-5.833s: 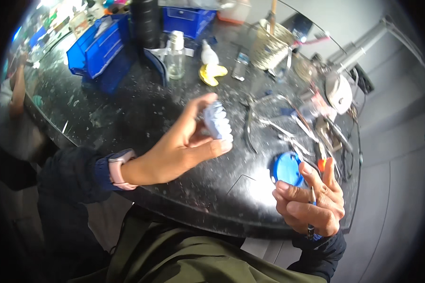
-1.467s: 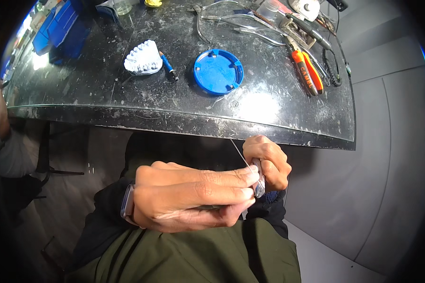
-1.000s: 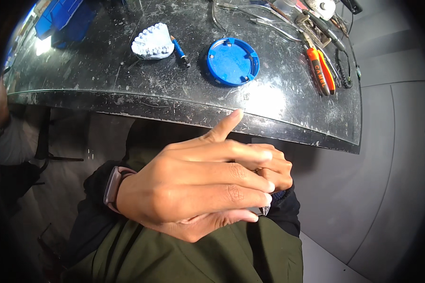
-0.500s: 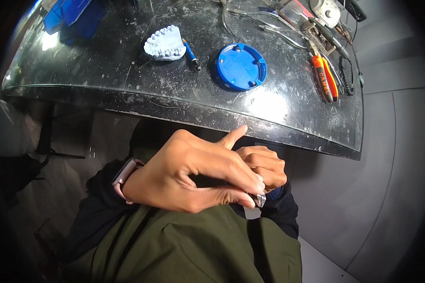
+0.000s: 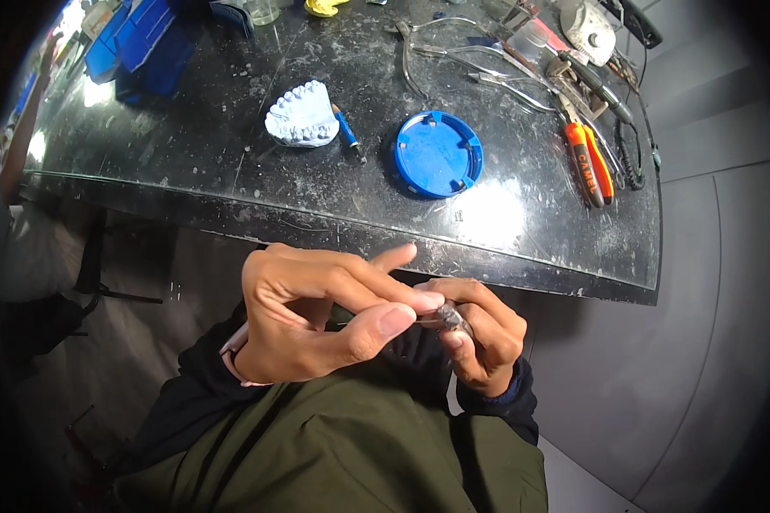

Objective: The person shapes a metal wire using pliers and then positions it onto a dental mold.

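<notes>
On the near side of the blue round dish point(image 5: 436, 160), past the edge of the black tabletop point(image 5: 192, 145), both hands meet above an olive apron point(image 5: 351, 445). Left hand point(image 5: 316, 312): thumb and index finger closed on a thin wire point(image 5: 427, 321), the end of which reaches the metal piece held opposite. Right hand point(image 5: 479, 338): fingers curled and clamped about that dark metal piece point(image 5: 452, 319); its remainder is hidden in the palm. Left of the dish, a pale dental cast point(image 5: 304, 117) rests with its tooth rows upward; between cast and dish, near the former, lies a short blue pencil point(image 5: 346, 131). Right of the dish, well apart, are orange-handled pliers point(image 5: 589, 162). Beyond the dish, steel pliers point(image 5: 408, 64) lie with jaws and handles toward other tools; farther left of it stand blue bins point(image 5: 133, 43).
</notes>
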The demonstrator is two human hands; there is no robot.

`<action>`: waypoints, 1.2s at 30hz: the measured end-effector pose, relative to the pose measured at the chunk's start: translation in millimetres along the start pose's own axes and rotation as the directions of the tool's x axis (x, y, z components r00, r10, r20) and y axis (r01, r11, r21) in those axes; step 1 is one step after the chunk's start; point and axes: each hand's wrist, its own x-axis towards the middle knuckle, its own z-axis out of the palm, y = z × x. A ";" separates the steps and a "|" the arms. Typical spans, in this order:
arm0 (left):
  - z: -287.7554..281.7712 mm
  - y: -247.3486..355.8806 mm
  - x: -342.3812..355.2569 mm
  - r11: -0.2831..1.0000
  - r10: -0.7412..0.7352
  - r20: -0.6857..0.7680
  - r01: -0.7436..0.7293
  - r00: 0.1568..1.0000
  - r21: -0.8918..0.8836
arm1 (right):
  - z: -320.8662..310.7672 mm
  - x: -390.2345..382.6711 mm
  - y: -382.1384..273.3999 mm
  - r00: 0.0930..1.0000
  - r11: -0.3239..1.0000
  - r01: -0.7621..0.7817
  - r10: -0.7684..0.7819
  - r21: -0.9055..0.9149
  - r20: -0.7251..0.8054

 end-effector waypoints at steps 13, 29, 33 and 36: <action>-0.5 -10.5 -0.8 0.986 0.105 -0.127 -0.087 0.986 0.142 | 11.0 3.5 -6.1 0.991 0.987 -0.128 0.123 -0.097 -0.060; 4.6 -12.9 -2.3 0.966 0.076 -0.116 -0.044 0.990 0.256 | 13.6 5.1 -8.9 0.985 0.977 -0.154 0.141 -0.144 -0.097; 5.1 -19.0 -3.2 0.972 0.129 -0.132 -0.098 0.983 0.214 | 17.8 5.5 -11.4 0.982 0.967 -0.177 0.160 -0.181 -0.102; 4.9 -22.5 -3.3 0.970 0.159 -0.136 -0.129 0.978 0.207 | 19.8 6.2 -12.1 0.981 0.970 -0.181 0.167 -0.160 -0.100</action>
